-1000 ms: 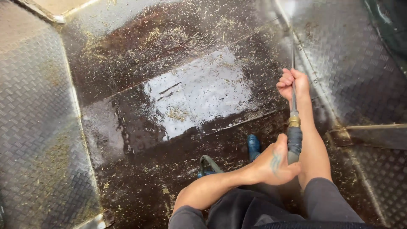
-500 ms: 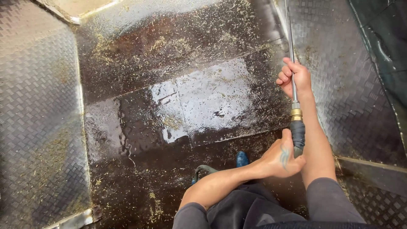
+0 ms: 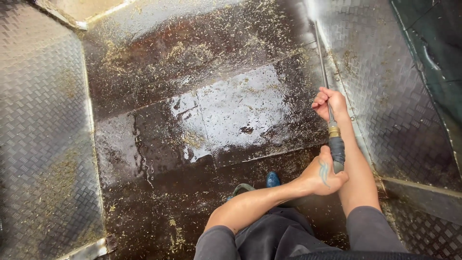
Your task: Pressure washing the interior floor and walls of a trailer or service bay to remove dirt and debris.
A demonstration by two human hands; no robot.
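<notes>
- I see both hands closed round one thing: a long spray wand [image 3: 330,120] that runs away from me along the right edge of the wet floor [image 3: 231,110].
- My left hand [image 3: 323,174] wraps the black grip at the wand's near end, just below the brass collar [image 3: 333,130], fingers fully curled.
- My right hand [image 3: 329,103] is fisted on the thin metal tube just beyond that collar, so it is the farther hand up the wand.
- The wand's long axis points up and slightly left, its tip near the top of the ridged metal wall [image 3: 385,86] on the wand's right.
- Left of the wand's near end, a blue shoe tip [image 3: 273,179] shows.
- Straw-like bits lie scattered left of the wand.
</notes>
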